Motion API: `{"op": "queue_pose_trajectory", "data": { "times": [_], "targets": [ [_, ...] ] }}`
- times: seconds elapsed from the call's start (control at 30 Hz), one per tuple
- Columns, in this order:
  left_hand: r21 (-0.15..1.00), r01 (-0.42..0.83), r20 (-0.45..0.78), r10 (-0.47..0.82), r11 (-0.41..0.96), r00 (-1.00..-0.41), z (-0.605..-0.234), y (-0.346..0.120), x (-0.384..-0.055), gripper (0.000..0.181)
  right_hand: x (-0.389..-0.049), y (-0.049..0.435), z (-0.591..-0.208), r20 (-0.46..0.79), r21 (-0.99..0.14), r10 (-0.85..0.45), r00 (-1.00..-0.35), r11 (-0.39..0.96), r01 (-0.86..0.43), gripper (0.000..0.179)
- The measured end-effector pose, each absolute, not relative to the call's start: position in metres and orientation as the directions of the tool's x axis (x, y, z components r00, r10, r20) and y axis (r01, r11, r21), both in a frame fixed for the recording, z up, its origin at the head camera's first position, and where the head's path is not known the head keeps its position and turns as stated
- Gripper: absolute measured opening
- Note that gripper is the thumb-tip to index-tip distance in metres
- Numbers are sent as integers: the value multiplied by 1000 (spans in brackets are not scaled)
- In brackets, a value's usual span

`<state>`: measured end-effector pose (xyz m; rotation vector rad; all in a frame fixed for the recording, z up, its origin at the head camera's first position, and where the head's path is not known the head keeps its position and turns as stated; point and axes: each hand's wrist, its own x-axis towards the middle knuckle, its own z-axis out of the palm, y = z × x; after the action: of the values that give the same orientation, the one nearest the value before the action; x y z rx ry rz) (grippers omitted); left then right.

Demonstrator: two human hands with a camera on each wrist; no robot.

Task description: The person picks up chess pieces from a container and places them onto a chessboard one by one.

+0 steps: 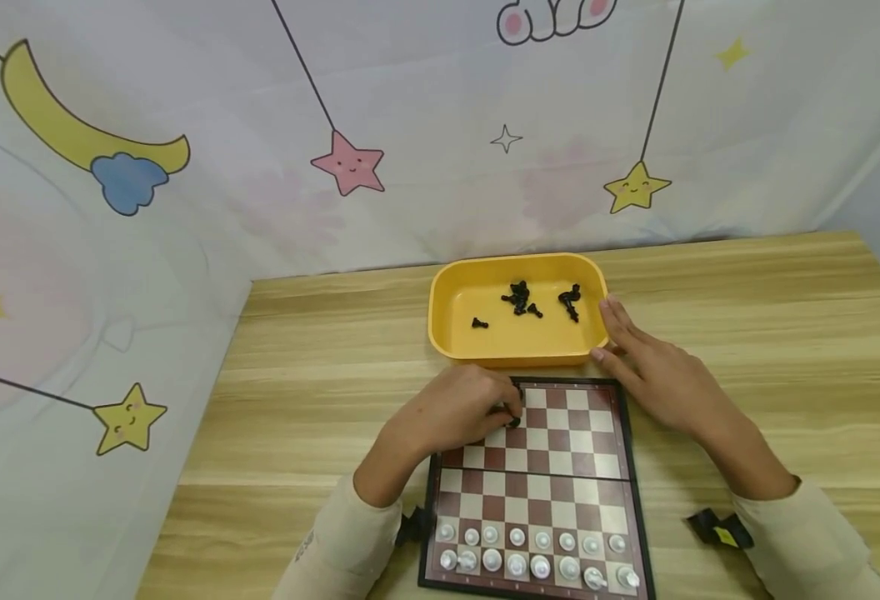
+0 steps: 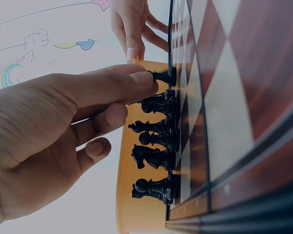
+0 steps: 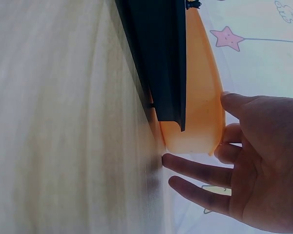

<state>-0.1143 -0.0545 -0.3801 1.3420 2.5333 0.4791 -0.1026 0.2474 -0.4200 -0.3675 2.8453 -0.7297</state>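
Note:
My left hand [image 1: 455,408] pinches a black pawn [image 2: 165,76] between thumb and index finger, its base down at the chessboard [image 1: 527,461]. In the left wrist view, a row of black pieces stands along the board's far edge, including a black knight [image 2: 151,157] and a black bishop [image 2: 149,126]; the hand hides most of them from the head view. My right hand [image 1: 661,379] rests against the right end of the yellow tray [image 1: 515,362], thumb at its rim [image 3: 221,109] and two fingers stretched out below.
Several black pieces [image 1: 518,296] lie loose in the tray behind the board. Two rows of white pieces [image 1: 517,566] stand on the board's near side. A wooden table [image 1: 320,367] carries everything, with a printed cloth [image 1: 440,100] hanging behind it.

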Motion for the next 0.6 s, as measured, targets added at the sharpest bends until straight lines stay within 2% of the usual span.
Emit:
{"op": "queue_pose_trajectory", "data": {
  "times": [0.6],
  "targets": [
    [400,744,-67,827,535,-559,-375,-55,-116,7,-104,247,-414,-127,-486,-275,-953,855,-182,75]
  ]
}}
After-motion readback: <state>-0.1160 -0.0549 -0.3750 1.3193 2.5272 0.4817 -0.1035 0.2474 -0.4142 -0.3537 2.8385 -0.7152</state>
